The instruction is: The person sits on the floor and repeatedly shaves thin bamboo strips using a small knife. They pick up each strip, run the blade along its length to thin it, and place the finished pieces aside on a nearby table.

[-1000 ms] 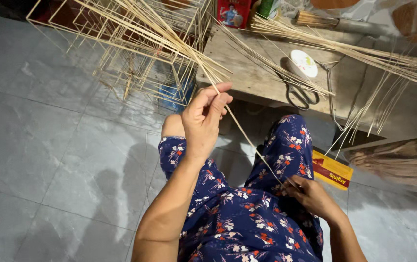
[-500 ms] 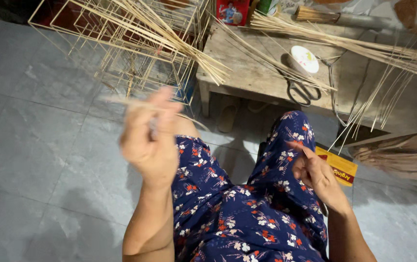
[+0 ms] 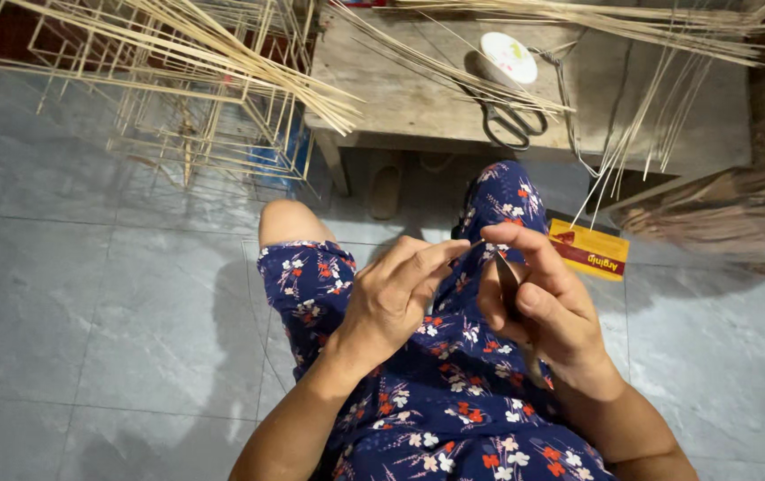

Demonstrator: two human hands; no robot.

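We look down at our lap, covered by a dark blue dress printed with red and white flowers (image 3: 436, 401). Both hands meet above the knees. Our left hand (image 3: 396, 298) is curled, its forefinger and thumb stretched to the right and pinched at their tips; whatever thin thing they pinch is too small to make out. Our right hand (image 3: 543, 303) is closed around a slim dark blade or strip (image 3: 509, 283) that runs up along the palm, its tip just beside the left fingertips. The two hands are almost touching.

On the grey tiled floor (image 3: 88, 312) to the right of our knee lies a flat yellow and red cardboard packet (image 3: 589, 251).

Beyond our knees stands a low, worn wooden table (image 3: 400, 98). On it lie black-handled metal scissors (image 3: 511, 125) and, just behind them, a round white spool (image 3: 509, 55). Long thin pale bamboo splints (image 3: 427, 67) cross the tabletop and more hang over its right edge.

To the left of the table, on the floor, stands an open box-shaped frame of thin bamboo sticks (image 3: 195, 116), with a bundle of loose sticks lying across its top. At far right sits a brown fibrous heap (image 3: 739, 214).
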